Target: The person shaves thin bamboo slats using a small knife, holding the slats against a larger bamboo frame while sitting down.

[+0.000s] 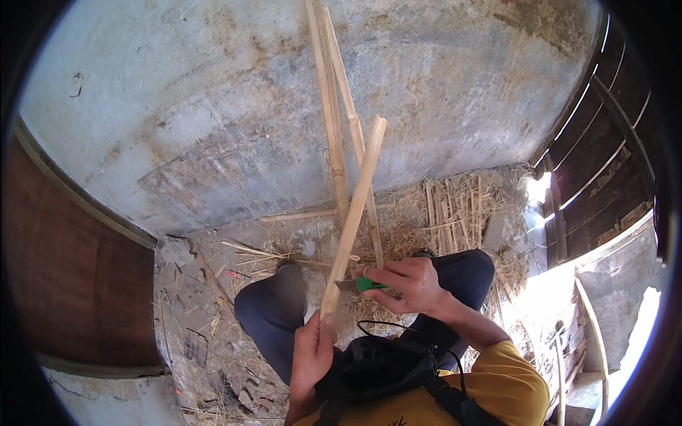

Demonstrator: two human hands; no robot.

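Note:
My left hand [312, 348] is closed round the lower end of a split bamboo strip [361, 188], which slants up and to the right, away from me. In my right hand [410, 285] is a knife with a green handle [369, 285]. Its blade [346, 285] meets the bamboo a little above my left hand, and a thin curl of shaving [353, 258] stands off the strip there. My right fingers wrap the handle and hide part of it.
Two longer bamboo pieces [328, 106] lean on the stained wall [234, 121] ahead. Straw and shavings [405, 213] litter the floor, with cut sticks [444, 213] at right. A brown panel [85, 270] stands left. My bent knees [266, 312] flank the work, and a black bag [376, 369] hangs at my chest.

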